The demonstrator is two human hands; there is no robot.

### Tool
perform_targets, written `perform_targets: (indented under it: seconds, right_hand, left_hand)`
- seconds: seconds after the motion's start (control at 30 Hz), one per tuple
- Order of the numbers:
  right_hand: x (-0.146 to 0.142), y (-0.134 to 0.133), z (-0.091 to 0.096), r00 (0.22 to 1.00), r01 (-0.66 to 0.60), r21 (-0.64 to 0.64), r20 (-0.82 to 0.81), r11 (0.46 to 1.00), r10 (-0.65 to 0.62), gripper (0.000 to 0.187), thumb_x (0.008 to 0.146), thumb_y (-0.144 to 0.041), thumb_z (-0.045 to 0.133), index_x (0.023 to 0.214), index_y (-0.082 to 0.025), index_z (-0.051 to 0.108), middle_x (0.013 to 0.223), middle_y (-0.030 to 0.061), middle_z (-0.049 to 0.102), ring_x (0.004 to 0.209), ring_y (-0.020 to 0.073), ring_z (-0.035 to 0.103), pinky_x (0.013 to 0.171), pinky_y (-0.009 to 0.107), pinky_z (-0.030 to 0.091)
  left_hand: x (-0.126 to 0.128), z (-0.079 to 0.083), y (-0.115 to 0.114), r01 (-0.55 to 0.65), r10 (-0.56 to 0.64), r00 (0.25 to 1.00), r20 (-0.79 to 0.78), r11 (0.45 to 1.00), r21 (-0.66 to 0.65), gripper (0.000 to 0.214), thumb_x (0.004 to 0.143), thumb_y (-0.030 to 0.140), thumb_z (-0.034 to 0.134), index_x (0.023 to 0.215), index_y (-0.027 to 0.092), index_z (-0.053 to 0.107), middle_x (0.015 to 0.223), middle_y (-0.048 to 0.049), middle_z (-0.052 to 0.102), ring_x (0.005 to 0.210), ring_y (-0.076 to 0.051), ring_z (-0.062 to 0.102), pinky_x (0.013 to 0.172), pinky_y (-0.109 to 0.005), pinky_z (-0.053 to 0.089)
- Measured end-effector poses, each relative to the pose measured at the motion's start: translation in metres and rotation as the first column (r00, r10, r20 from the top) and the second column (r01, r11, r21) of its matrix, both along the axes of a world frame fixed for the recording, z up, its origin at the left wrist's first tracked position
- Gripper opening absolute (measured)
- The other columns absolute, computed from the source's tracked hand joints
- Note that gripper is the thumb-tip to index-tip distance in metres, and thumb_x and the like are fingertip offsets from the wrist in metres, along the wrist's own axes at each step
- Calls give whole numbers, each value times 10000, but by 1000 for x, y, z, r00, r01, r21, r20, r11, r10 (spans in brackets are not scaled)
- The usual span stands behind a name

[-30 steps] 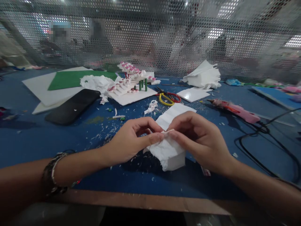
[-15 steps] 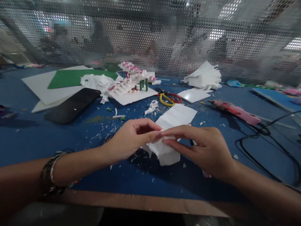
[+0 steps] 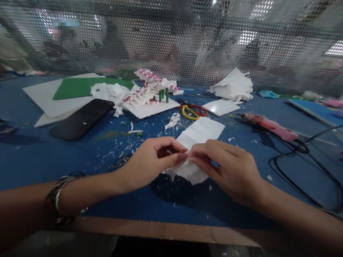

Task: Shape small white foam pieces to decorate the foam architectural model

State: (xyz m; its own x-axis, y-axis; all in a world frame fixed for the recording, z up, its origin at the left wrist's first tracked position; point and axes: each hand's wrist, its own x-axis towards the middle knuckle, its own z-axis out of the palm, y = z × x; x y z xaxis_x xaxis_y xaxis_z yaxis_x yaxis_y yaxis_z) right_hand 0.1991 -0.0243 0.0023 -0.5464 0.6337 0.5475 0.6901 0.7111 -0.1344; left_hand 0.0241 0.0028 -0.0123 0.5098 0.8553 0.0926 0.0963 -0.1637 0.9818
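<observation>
Between my two hands is a thin crumpled piece of white tissue paper (image 3: 191, 174), held above the blue tabletop. My left hand (image 3: 152, 160) pinches it with thumb and forefinger. From the other side my right hand (image 3: 227, 169) pinches the same paper, its fingertips almost touching the left ones. Just behind the hands lies a flat white sheet of paper (image 3: 205, 129) with a crease. Further back stands a small model (image 3: 150, 93) on a white board, with pink-tipped white layers and green posts. Scissors (image 3: 191, 110) with yellow and red handles lie to its right.
A black phone (image 3: 83, 119) and a green sheet (image 3: 80, 88) over white sheets lie left. At the right are a pink glue gun (image 3: 270, 126) with a looping black cord (image 3: 276, 164), and a stack of white tissue (image 3: 232, 85). A perforated metal screen (image 3: 171, 43) stands behind. Scraps litter the table.
My right hand's fingers have curled in from a straighter reach and now pinch the tissue paper close to my left fingertips. The paper's hanging edge has shifted and spread.
</observation>
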Motion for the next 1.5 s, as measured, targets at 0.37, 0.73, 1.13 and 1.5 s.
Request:
perform_targets:
  seconds: [0.37,0.73,1.13,1.5]
  right_hand:
    - [-6,1,-1,998,16,-111,-60,994,-23,85,812,-138,407,758,-179,458,717,18,561,651,100,519,555,205,409]
    - [-5,-2,-5,993,45,-45,-111,998,-50,51,792,-150,471,774,-195,487,680,-13,581,597,78,538,528,179,409]
    - [-6,3,3,917,-94,-392,-393,915,-74,38,750,-187,546,713,-181,543,640,-25,602,561,55,553,509,138,451]
    - [-4,3,4,837,-255,-546,-537,798,-100,59,744,-198,562,711,-153,543,637,-22,557,532,38,505,447,119,406]
  left_hand:
    - [2,0,-2,-25,37,997,-71,986,164,91,738,209,546,685,156,597,674,20,589,624,-84,507,566,-176,401]
    - [3,1,-4,-38,61,993,-97,972,231,109,709,261,587,722,154,600,701,8,611,641,-102,535,582,-188,423]
    - [-2,0,-3,-19,43,996,-82,961,276,81,745,233,556,769,179,612,739,20,623,666,-91,540,598,-173,424]
    - [-2,-3,3,42,-60,994,87,981,191,47,727,167,570,726,168,617,738,9,617,671,-83,533,599,-181,417]
